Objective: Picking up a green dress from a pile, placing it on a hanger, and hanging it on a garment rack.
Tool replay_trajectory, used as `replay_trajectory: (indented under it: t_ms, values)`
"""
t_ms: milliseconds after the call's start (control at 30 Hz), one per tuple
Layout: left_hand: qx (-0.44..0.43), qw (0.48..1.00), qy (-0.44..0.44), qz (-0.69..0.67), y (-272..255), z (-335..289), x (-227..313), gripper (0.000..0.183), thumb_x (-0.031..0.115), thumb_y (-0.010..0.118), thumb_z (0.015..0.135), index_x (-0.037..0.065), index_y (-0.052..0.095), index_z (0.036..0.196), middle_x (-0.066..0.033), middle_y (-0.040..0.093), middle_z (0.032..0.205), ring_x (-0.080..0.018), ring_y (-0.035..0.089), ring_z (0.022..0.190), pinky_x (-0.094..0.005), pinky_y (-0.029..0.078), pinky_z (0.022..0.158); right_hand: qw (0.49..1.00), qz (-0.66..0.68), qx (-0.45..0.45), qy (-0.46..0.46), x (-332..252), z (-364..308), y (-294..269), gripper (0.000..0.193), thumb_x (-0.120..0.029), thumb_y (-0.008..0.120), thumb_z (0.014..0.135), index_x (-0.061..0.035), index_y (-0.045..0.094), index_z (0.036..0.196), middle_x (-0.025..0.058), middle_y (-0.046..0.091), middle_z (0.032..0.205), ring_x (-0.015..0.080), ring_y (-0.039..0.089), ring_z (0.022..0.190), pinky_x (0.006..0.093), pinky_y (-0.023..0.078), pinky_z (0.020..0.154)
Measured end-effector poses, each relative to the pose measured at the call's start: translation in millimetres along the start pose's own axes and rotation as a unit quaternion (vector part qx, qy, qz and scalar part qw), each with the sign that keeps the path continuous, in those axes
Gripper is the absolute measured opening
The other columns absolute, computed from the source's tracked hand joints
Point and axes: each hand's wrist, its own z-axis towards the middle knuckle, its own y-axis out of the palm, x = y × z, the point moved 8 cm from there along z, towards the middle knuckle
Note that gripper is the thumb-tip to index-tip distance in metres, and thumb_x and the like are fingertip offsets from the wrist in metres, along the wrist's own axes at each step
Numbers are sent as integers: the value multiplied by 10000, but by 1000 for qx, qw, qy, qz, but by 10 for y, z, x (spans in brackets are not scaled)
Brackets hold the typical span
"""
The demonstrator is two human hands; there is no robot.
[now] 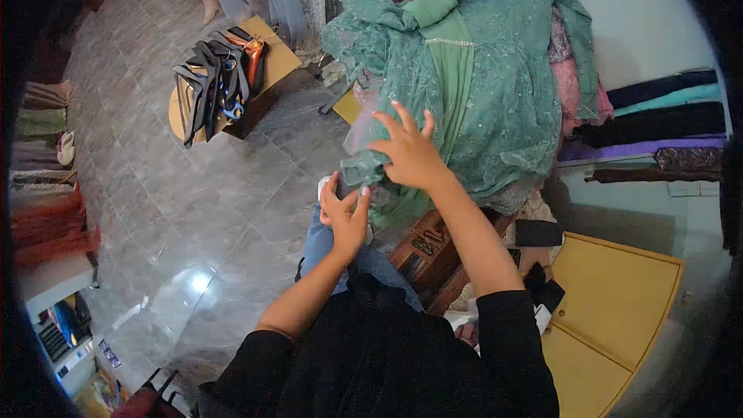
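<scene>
A green lace dress [503, 85] with beadwork and a smooth light-green panel is draped in front of me, to the right of centre. A thin end of its fabric [361, 166] reaches toward my lap. My left hand [348, 220] holds the edge of that end between thumb and fingers. Just above and to the right, my right hand [416, 156] is open, palm down over the dress, its fingers spread and raised. Its thumb is close to the same fabric end; whether it touches is hard to tell.
A small wooden table [271, 50] at the far left carries black hangers [205, 81] and scissors [234, 111]. Below the dress is a brown wooden drawer [422, 244]. A yellow cabinet [619, 290] stands at the right, folded fabrics [658, 124] above it. Garments hang at the left.
</scene>
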Motion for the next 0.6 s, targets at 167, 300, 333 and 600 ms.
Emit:
replay_trajectory:
  t_ms: [167, 300, 333, 600]
  values:
    - [-31, 997, -64, 29, -19, 83, -39, 279, 393, 538, 864, 197, 712, 963, -101, 362, 1374, -249, 254, 1287, -484, 117, 1008, 998, -63, -2, 29, 304, -75, 93, 228, -123, 710, 615, -214, 677, 822, -22, 431, 1259, 278, 260, 1294, 650, 137, 968]
    - [-82, 982, -168, -9, -42, 203, -659, 263, 361, 616, 826, 129, 701, 917, -140, 369, 1360, -316, 256, 1278, -442, 182, 1033, 992, 3, 69, 108, 257, -103, -125, 275, -109, 649, 635, -227, 689, 880, -8, 458, 1237, 266, 286, 1271, 639, 129, 976]
    - [-109, 980, -166, -18, -15, 264, -704, 282, 376, 636, 800, 136, 698, 935, -150, 381, 1349, -315, 264, 1278, -454, 188, 1025, 986, 43, 86, 134, 285, -143, -185, 335, -107, 651, 608, -244, 686, 912, -4, 456, 1239, 274, 297, 1263, 633, 126, 974]
    - [-49, 977, 129, 162, -105, 709, 659, 674, 293, 750, 586, 268, 514, 1217, -118, 302, 1389, -322, 244, 1295, -586, 130, 976, 984, 43, 120, 127, -105, -386, -188, 379, -121, 616, 565, -253, 664, 917, -4, 455, 1241, 288, 312, 1238, 615, 157, 943]
